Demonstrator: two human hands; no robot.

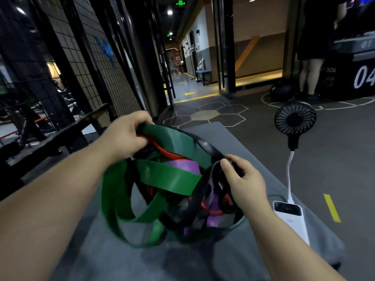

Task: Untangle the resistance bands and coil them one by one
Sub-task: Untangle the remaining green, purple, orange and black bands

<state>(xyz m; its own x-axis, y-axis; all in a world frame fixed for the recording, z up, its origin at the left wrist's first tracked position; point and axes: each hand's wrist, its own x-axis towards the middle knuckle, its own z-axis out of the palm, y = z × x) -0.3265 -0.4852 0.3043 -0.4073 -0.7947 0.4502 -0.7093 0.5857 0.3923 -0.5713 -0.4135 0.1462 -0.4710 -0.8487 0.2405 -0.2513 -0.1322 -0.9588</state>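
A tangle of resistance bands hangs between my hands above a grey mat (233,142). The wide green band (168,179) loops through it several times. A purple band (182,167), a thin red band (168,154) and a black band (211,149) are knotted in with it. My left hand (123,134) grips the top of the bundle, fingers curled round the green and red bands. My right hand (243,179) pinches a loop of the black band at the right side, thumb on top. The lower loops are blurred.
A white power bank (290,218) lies on the mat's right edge, cabled to a small black fan (295,118) standing upright. A black rack (50,136) runs along the left. A person stands at a black box (349,78) at the far right.
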